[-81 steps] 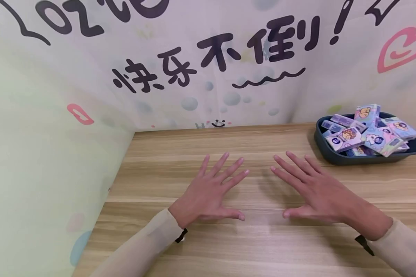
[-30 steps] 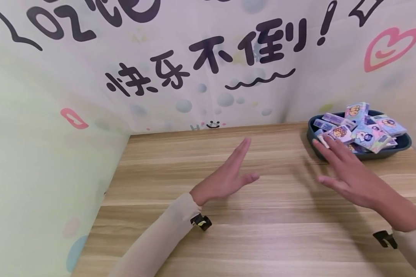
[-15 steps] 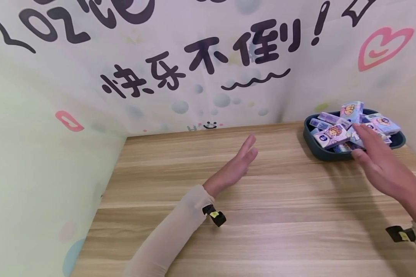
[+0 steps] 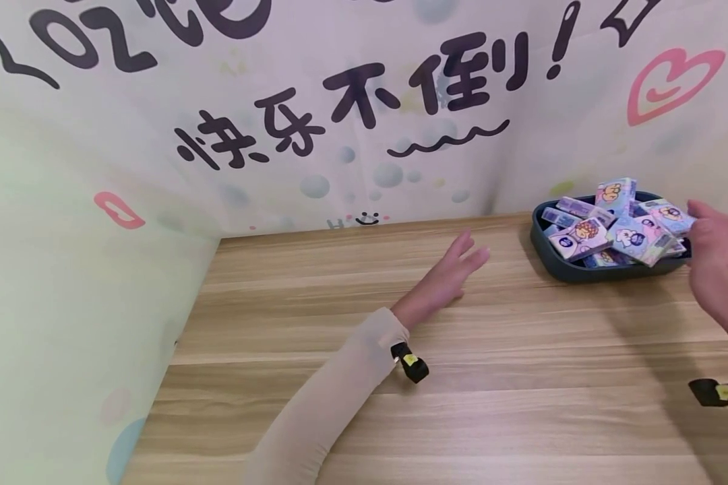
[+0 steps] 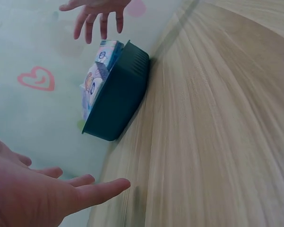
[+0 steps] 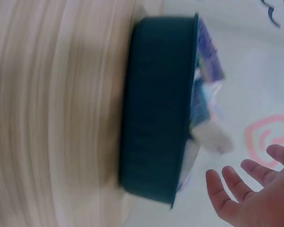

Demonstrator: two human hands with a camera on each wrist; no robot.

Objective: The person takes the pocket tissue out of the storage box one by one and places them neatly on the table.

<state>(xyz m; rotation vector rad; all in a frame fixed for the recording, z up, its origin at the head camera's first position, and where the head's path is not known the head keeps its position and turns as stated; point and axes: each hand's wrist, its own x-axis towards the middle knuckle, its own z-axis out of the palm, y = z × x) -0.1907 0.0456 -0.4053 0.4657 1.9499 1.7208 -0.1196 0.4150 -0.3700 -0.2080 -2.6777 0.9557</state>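
Observation:
A dark blue-green plastic basin (image 4: pixel 561 268) sits at the table's back right, heaped with small cartoon-printed packs (image 4: pixel 582 237) that look like pocket tissues. Beside the basin's right end is my right hand (image 4: pixel 720 259), partly covering that end in the head view. The right wrist view has its fingers (image 6: pixel 222 189) loosely spread and apart from the packs. My left hand (image 4: pixel 441 283) hovers over the table left of the basin, holding nothing. Its fingers and thumb are extended in the left wrist view, with the basin (image 5: pixel 120 94) beyond them.
The wood-grain table (image 4: pixel 340 404) meets a white printed cloth (image 4: pixel 315 81) with black lettering along its back edge. A pale wall (image 4: pixel 54 303) bounds the left side. Each wrist wears a black strap (image 4: pixel 410 362).
Both hands have moved rightward from the table's middle. The right hand has passed over the basin's front to its right end; the left has come closer to the basin. The packs have stayed put.

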